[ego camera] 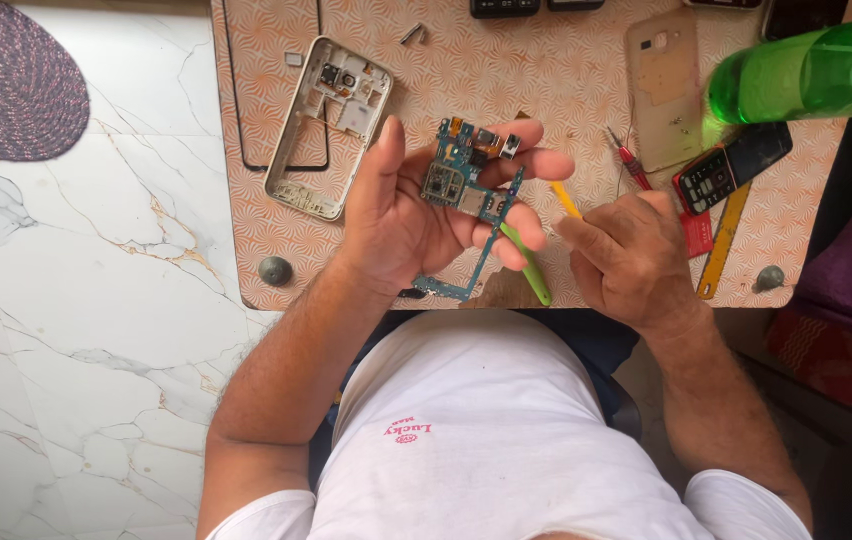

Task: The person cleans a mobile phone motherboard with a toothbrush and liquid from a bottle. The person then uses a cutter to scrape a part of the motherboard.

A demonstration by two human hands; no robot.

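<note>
Left hand [416, 215] cradles circuit board [466, 185] over patterned table [566, 80]; marble floor [96, 280].

Patterned low table [276, 225] with phone frame [329, 125], back cover [664, 85], keypad phone [732, 167], red screwdriver [631, 162].

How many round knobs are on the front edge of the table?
2 round grey knobs: one at the table's front left corner, one at its front right corner. Others may be hidden past the picture's top.

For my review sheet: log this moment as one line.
left hand: holds blue circuit board | right hand: closed beside yellow pry tool | phone frame: on table
</note>
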